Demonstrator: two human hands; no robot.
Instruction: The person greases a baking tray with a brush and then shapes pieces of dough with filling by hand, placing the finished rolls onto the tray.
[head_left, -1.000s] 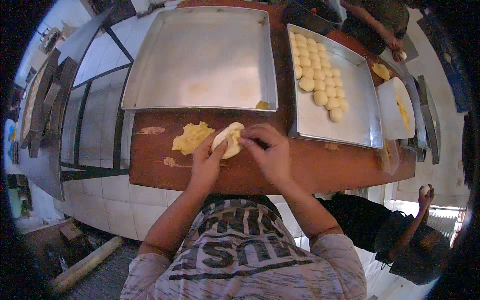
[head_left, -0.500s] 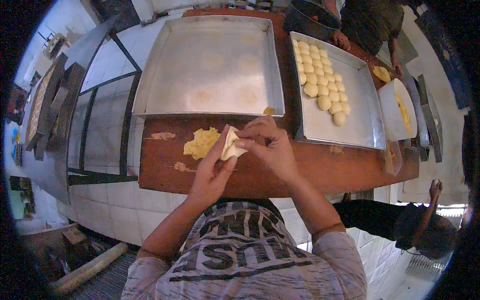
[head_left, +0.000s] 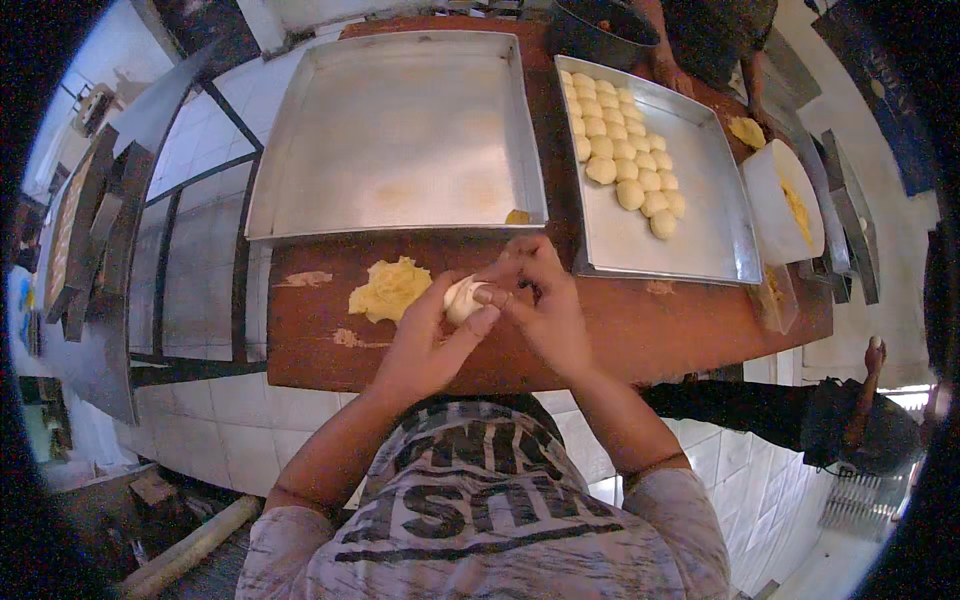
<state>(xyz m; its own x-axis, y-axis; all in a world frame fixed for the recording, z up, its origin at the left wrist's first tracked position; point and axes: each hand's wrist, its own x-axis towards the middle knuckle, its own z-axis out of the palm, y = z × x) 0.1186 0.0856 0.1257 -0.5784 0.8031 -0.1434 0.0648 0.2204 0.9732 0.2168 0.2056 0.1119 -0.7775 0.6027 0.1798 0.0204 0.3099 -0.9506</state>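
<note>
A small pale piece of dough [head_left: 462, 299], gathered into folds at its top, sits between my two hands above the table's near part. My left hand [head_left: 425, 345] cups it from the left and below, thumb against its side. The fingers and thumb of my right hand [head_left: 545, 305] pinch its folds from the right. Just left of my left hand, a lump of yellow filling [head_left: 390, 289] lies on the brown wooden table [head_left: 680, 325]. Whether filling is inside the dough is hidden.
Beyond my hands lies a large metal tray [head_left: 390, 130] with a small yellow scrap in its corner. A second tray [head_left: 705, 190] at right holds rows of dough balls [head_left: 626, 150]. Right of it stands a white tub [head_left: 775, 200]. Other people stand at the far side and at right.
The dough has gone from an opened, folded flap to a rounder ball with its edges drawn together. My fingers have closed in around it. The whole view has shifted slightly.
</note>
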